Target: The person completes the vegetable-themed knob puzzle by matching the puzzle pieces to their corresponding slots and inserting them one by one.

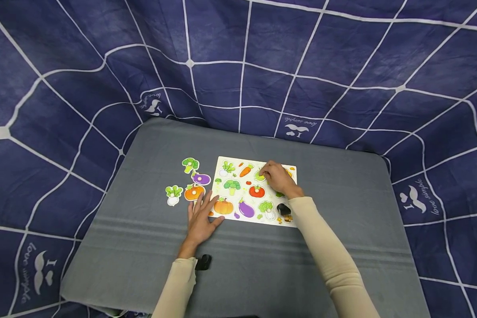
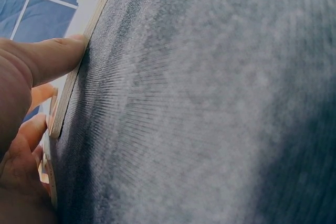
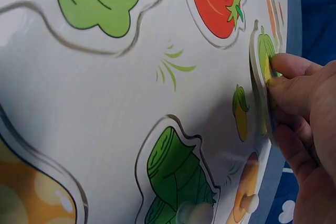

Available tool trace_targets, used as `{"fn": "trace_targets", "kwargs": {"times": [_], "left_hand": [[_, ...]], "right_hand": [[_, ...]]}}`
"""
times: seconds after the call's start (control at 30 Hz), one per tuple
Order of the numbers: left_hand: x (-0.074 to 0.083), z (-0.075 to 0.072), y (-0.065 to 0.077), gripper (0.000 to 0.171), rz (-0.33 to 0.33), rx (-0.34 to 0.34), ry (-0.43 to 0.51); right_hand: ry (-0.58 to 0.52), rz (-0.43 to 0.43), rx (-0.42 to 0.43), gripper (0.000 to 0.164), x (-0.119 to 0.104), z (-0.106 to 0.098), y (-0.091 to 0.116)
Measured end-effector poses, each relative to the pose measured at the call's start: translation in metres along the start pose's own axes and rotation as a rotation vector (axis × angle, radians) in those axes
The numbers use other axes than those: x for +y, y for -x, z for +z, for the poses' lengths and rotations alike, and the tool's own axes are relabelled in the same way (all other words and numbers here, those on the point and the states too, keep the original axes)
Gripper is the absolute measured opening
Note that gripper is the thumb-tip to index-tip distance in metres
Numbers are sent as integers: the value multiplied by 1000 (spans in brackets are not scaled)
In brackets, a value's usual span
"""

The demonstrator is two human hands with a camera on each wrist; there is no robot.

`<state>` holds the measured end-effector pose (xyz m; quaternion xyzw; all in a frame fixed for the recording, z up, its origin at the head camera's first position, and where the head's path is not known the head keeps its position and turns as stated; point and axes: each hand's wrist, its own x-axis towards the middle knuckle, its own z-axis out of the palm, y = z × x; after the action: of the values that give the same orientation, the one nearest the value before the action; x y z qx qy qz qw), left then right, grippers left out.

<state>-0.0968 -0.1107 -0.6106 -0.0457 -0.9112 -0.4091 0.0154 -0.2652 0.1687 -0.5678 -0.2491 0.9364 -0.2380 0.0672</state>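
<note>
A white vegetable puzzle board (image 1: pixel 244 195) lies on the grey table. My right hand (image 1: pixel 277 177) pinches a corn piece (image 3: pixel 264 51) between thumb and fingers, at the board's upper middle. In the right wrist view that piece tilts, with its edge raised off the board. My left hand (image 1: pixel 202 221) rests at the board's lower left corner, fingers spread and thumb (image 2: pixel 63 56) touching the front edge. Just past its fingertips lies a pumpkin piece (image 1: pixel 192 192). A tomato piece (image 1: pixel 256 191) with a knob sits in the board.
Left of the board lie an eggplant piece (image 1: pixel 201 178), a broccoli piece (image 1: pixel 190 165) and a white radish piece (image 1: pixel 173 194). A green vegetable piece (image 3: pixel 176 169) sits in the board beneath my right forearm. Blue curtain (image 1: pixel 286 88) hangs around the table.
</note>
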Motion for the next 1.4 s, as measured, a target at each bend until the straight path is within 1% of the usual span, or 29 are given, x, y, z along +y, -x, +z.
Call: {"fn": "trace_targets", "kwargs": {"times": [0.13, 0.27, 0.47, 0.6, 0.7, 0.83, 0.93, 1.1, 1.2, 1.4], "left_hand": [[0, 1, 1, 70, -7, -7, -4], [0, 1, 1, 70, -14, -10, -4], [0, 1, 1, 69, 14, 16, -9], [0, 1, 0, 69, 21, 24, -10], [1, 1, 0, 69, 23, 20, -14], [0, 1, -1, 69, 4, -5, -20], [0, 1, -1, 70, -5, -17, -19], [-1, 0, -1, 69, 10, -6, -13], [-1, 0, -2, 69, 16, 1, -11], [-1, 1, -1, 68, 27, 19, -15]], "right_hand": [[-2, 25, -11, 20, 0, 2, 0], [-4, 32, -11, 21, 0, 4, 0], [34, 29, -2, 19, -2, 6, -2], [56, 36, 5, 18, -2, 8, -4], [58, 62, 7, 18, -3, 9, -3], [52, 87, 1, 18, -1, 11, -2], [46, 85, -2, 20, -2, 12, -1], [27, 76, -4, 23, -4, 8, 4], [15, 57, 10, 24, -4, 6, 7], [-3, 34, 45, 30, -4, 0, 16]]}}
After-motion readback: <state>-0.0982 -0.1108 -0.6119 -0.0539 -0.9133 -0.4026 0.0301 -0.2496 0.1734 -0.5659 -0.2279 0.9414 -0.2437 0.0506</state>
